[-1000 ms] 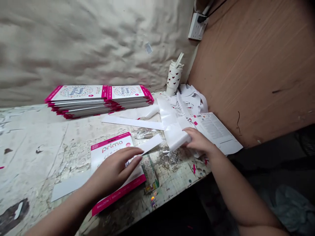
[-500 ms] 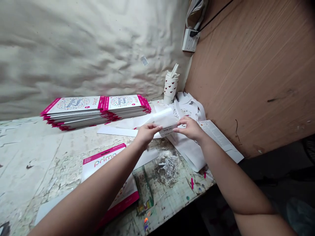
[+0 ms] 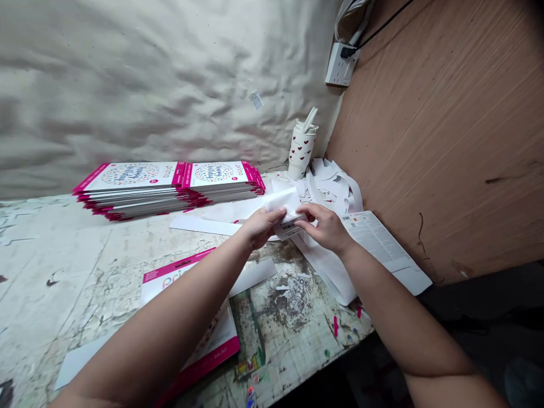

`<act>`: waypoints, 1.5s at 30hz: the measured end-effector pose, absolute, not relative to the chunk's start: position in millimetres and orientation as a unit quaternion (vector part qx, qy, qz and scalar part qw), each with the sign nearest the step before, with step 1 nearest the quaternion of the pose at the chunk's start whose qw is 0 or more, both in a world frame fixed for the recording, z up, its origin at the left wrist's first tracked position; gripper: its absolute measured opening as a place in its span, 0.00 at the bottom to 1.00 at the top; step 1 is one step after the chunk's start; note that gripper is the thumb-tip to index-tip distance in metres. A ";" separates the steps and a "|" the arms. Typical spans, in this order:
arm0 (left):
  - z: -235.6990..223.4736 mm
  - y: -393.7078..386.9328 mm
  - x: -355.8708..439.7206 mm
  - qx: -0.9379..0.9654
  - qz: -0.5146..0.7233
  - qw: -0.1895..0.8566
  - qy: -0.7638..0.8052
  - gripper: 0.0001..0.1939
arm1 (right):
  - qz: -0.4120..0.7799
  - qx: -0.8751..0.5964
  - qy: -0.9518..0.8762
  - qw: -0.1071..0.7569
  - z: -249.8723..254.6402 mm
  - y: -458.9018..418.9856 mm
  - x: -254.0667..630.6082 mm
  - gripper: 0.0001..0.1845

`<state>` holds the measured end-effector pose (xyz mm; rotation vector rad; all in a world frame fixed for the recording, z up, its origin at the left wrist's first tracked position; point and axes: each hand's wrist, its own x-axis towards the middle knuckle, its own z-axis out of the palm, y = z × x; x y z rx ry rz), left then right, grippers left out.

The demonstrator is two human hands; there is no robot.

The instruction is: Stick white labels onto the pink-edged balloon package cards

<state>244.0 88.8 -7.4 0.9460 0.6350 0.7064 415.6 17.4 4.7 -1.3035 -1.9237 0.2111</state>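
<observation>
the left hand [image 3: 261, 226] and right hand [image 3: 325, 228] meet above the far middle of the table [image 3: 85, 255], both nearly closed, their fingertips pinching a folded white paper piece [image 3: 283, 205] whose printed edge [image 3: 288, 230] pokes out between them. too tight a pinch could crease or tear the thin paper, while too loose a one could let it spring open or slip. it sits just beside a heap of paper scraps [image 3: 334, 190], so a dropped piece could get lost there. the left forearm [image 3: 161, 306] lies over a pink-edged card [image 3: 189, 277] and could drag it. a careless sideways move could also knock the pink-edged stacks [image 3: 127, 184] or the heart-patterned cup [image 3: 301, 150].
</observation>
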 end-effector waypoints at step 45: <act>-11.4 -45.1 -92.2 0.570 0.046 0.453 0.684 0.17 | 0.457 -0.589 -0.625 0.231 -43.2 7.2 312.1 0.42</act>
